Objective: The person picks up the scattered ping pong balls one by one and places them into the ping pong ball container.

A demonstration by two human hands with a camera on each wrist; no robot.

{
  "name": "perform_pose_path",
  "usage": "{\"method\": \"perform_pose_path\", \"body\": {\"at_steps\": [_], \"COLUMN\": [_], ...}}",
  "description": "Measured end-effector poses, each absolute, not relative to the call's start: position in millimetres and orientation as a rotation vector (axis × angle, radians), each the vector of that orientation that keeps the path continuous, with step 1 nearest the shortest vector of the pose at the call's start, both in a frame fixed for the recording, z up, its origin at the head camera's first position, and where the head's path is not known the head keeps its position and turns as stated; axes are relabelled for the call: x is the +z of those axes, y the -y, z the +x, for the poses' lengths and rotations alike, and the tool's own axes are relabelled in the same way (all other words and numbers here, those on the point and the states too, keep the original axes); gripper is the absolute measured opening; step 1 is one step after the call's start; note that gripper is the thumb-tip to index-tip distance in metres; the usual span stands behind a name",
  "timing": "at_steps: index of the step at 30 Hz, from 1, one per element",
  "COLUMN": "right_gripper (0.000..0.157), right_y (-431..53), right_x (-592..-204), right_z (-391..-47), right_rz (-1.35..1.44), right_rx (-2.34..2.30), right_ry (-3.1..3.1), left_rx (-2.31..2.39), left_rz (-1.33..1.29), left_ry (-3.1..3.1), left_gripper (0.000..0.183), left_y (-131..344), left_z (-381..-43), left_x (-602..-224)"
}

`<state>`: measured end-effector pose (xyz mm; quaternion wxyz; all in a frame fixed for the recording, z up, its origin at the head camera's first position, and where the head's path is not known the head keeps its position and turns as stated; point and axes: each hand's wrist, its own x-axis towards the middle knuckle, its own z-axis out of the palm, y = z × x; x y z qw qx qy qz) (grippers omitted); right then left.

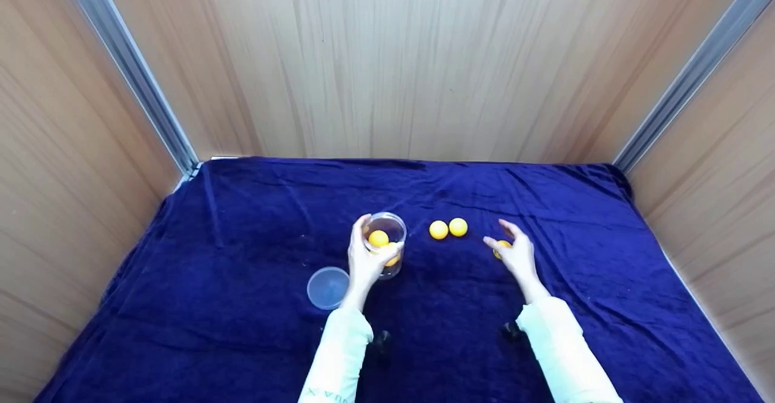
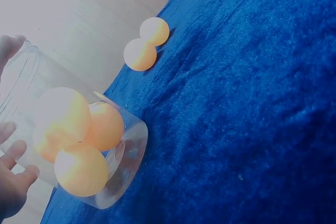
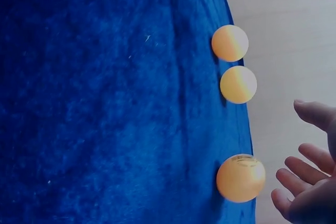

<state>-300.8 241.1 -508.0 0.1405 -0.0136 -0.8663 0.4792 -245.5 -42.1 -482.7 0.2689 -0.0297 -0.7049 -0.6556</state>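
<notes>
My left hand [image 1: 363,265] grips a clear plastic jar [image 2: 137,132] around its side, thumb and fingers spread near the rim. Several orange ping-pong balls [image 2: 81,170] lie inside the uncapped jar. Over to the right, my right hand [image 1: 519,258] hovers with thumb and fingers apart, around and just above a single ping-pong ball [image 3: 241,178] on the cloth. In the right wrist view the fingertips are beside that ball and do not close on it. Two more ping-pong balls [image 1: 438,230] sit side by side between the jar and my right hand.
A round translucent lid [image 1: 327,288] lies on the cloth beside my left wrist. Dark blue velvet cloth [image 1: 230,318] covers the table, with some wrinkles. Wood-grain panels [image 1: 387,64] with metal corner posts [image 1: 130,64] enclose the back and sides.
</notes>
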Motion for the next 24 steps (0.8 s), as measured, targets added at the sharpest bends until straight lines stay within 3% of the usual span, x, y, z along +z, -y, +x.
{"method": "perform_pose_path", "body": {"at_steps": [24], "right_gripper": [0.064], "right_y": [-257.9], "right_x": [-534.0], "right_z": [-302.8], "right_rz": [-0.150], "right_rx": [1.466], "right_ry": [2.593], "left_rx": [-1.761], "left_rz": [-0.082], "left_ry": [1.902], "left_gripper": [0.074], "left_y": [41.9], "left_z": [-246.2], "left_x": [-482.9]}}
